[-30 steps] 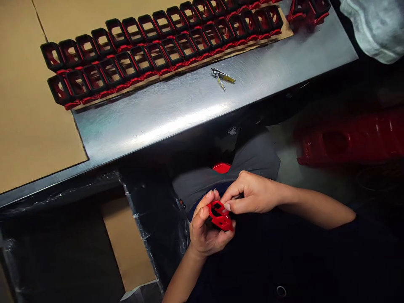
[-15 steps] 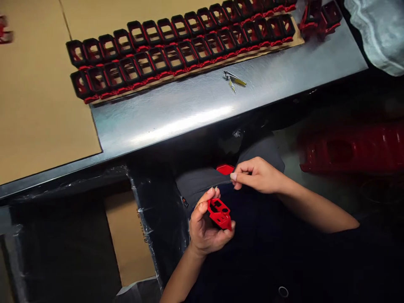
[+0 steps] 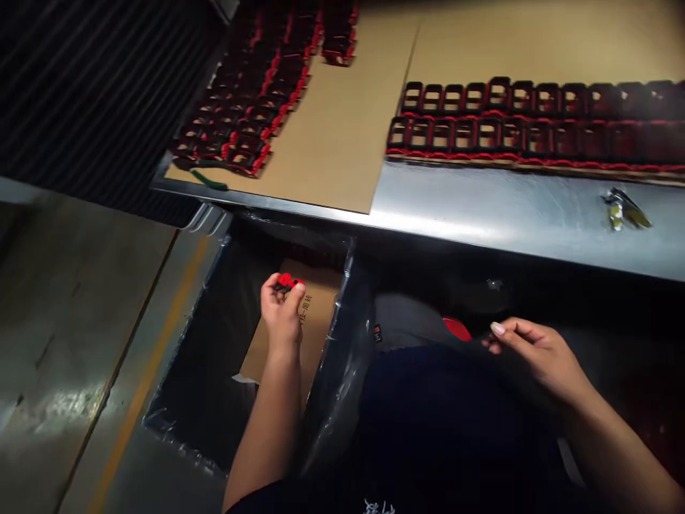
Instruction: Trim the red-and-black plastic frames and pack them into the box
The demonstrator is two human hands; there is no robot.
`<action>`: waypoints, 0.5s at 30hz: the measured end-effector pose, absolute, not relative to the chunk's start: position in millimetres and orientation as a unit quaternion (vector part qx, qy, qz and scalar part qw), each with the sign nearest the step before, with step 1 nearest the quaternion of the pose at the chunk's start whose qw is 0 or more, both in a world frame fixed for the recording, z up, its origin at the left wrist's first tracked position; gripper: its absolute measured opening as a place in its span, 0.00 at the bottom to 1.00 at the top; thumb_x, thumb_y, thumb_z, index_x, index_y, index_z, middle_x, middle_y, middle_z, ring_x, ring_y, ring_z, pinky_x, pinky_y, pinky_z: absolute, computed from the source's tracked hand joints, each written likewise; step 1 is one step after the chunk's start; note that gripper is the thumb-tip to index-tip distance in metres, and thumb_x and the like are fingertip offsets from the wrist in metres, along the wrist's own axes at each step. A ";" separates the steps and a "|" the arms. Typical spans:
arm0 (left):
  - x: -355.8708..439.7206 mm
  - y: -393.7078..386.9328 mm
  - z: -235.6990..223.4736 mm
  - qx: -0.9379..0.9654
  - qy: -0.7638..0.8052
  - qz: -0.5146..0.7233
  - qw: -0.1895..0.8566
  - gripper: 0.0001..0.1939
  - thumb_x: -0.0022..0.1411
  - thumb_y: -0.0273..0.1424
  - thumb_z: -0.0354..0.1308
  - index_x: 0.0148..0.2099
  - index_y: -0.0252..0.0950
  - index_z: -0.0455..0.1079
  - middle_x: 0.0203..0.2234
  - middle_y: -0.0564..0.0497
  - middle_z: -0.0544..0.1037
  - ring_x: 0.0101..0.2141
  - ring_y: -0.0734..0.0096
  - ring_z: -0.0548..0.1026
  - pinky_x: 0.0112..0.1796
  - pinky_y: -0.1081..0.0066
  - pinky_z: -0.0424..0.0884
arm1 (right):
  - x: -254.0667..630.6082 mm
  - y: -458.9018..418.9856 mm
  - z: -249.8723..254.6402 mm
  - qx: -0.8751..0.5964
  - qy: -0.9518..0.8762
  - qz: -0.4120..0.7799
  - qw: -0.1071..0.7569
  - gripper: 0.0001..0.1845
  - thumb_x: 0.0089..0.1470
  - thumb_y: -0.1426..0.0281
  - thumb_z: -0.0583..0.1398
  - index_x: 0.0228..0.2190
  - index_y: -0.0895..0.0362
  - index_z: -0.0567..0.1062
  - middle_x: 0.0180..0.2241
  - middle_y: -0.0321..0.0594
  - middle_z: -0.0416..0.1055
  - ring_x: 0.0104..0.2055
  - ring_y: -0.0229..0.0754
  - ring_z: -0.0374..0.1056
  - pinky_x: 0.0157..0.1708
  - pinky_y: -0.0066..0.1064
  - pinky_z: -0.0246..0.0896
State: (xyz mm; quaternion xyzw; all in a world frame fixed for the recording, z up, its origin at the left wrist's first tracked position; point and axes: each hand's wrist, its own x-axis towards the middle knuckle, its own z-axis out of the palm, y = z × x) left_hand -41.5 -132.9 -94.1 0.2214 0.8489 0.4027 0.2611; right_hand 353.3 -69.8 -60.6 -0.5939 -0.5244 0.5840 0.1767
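Note:
My left hand (image 3: pixel 283 318) is closed around a small red and black plastic part (image 3: pixel 292 283), which sticks out between thumb and fingers. It hangs over an open bin lined with black plastic (image 3: pixel 198 378), where a brown cardboard sheet (image 3: pixel 315 343) with printed writing lies. On the right, over my lap, my right hand (image 3: pixel 527 346) is pinched, thumb against fingers; whether something small sits in the pinch cannot be made out. Close to its fingertips, a flat red piece (image 3: pixel 456 329) rests on my grey-clad leg.
Rows of red and black frames (image 3: pixel 465 133) stand on cardboard atop the metal table (image 3: pixel 454 207), with more frames (image 3: pixel 251 143) at the left. A nail clipper-like metal tool (image 3: pixel 626 209) lies near the front edge. A green-handled tool (image 3: pixel 208 180) lies at the table's left corner.
The view has swung left. My left hand has carried the red part from my lap to above the lined bin. My right hand stays near the lap, still pinched.

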 end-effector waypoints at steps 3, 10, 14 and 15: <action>-71.1 -113.2 -131.0 0.162 0.872 0.302 0.349 0.23 0.70 0.42 0.55 0.60 0.34 0.64 0.50 0.42 0.74 0.47 0.61 0.77 0.45 0.58 0.78 | 358.0 -69.9 -80.8 -0.630 -0.503 0.569 0.165 0.29 0.46 0.42 0.67 0.20 0.56 0.78 0.25 0.45 0.77 0.32 0.47 0.75 0.33 0.32 0.70; -34.8 -69.2 -208.6 0.160 0.835 0.125 0.511 0.19 0.67 0.38 0.61 0.57 0.35 0.70 0.52 0.44 0.75 0.49 0.58 0.76 0.48 0.56 0.76 | 354.3 -62.2 -92.3 -0.704 -0.452 0.534 0.122 0.29 0.33 0.41 0.70 0.21 0.55 0.79 0.25 0.48 0.79 0.30 0.51 0.77 0.24 0.30 0.72; -30.1 -59.2 -228.7 0.170 0.820 0.124 0.533 0.19 0.68 0.38 0.61 0.57 0.36 0.69 0.53 0.44 0.74 0.50 0.58 0.76 0.48 0.55 0.76 | 347.2 -54.5 -93.0 -0.709 -0.478 0.510 0.095 0.31 0.29 0.39 0.69 0.19 0.55 0.80 0.24 0.47 0.78 0.28 0.51 0.77 0.23 0.30 0.72; -30.0 -59.7 -232.1 0.173 0.817 0.136 0.534 0.19 0.68 0.38 0.60 0.57 0.36 0.69 0.53 0.44 0.74 0.50 0.58 0.76 0.49 0.55 0.76 | 344.5 -53.3 -94.0 -0.707 -0.487 0.504 0.089 0.31 0.30 0.39 0.69 0.19 0.55 0.81 0.23 0.47 0.78 0.28 0.50 0.76 0.24 0.30 0.72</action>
